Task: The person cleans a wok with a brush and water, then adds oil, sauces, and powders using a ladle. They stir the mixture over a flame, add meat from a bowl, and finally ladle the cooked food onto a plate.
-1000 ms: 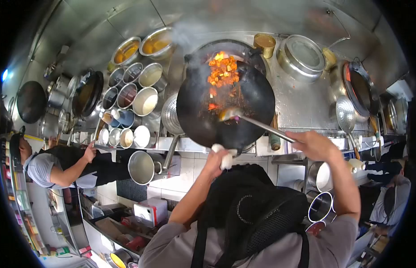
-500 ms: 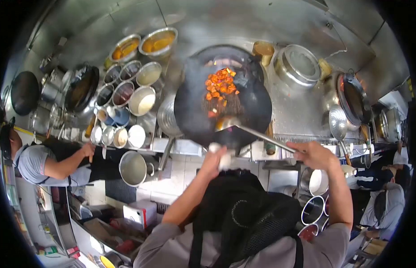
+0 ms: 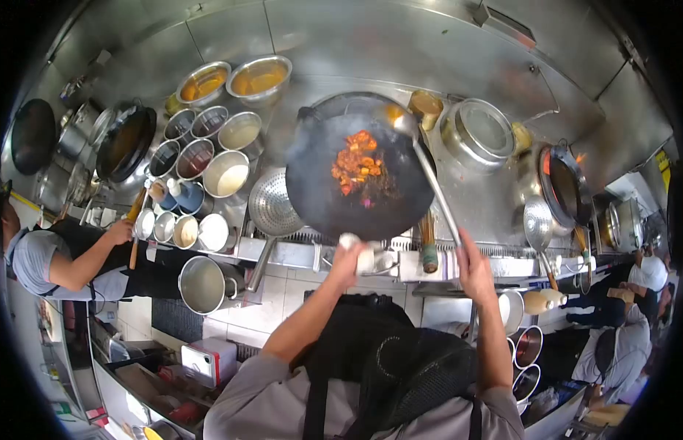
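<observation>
A large black wok (image 3: 316,194) steams in front of me, with browned orange-red food pieces (image 3: 358,165) heaped near its middle. At its near edge, my left hand (image 3: 344,265) is closed on a folded white cloth (image 3: 365,261); whether it grips a wok handle under the cloth is hidden. My right hand (image 3: 473,268) is wrapped round the handle of a long metal ladle (image 3: 437,183). The ladle's bowl is over the wok's far right rim, apart from the food, with an orange glint on it.
A perforated strainer (image 3: 272,205) lies left of the wok. Several metal pots and bowls stand farther left, including a cream-filled pot (image 3: 230,176). A lidded pot (image 3: 482,132) and a green-handled brush (image 3: 429,257) are on the right. A co-worker (image 3: 70,253) stands at left; others are at right.
The ladle has swung from the wok's near side up to its far right rim, and my right hand has moved left and turned. The food has shifted into a lower clump.
</observation>
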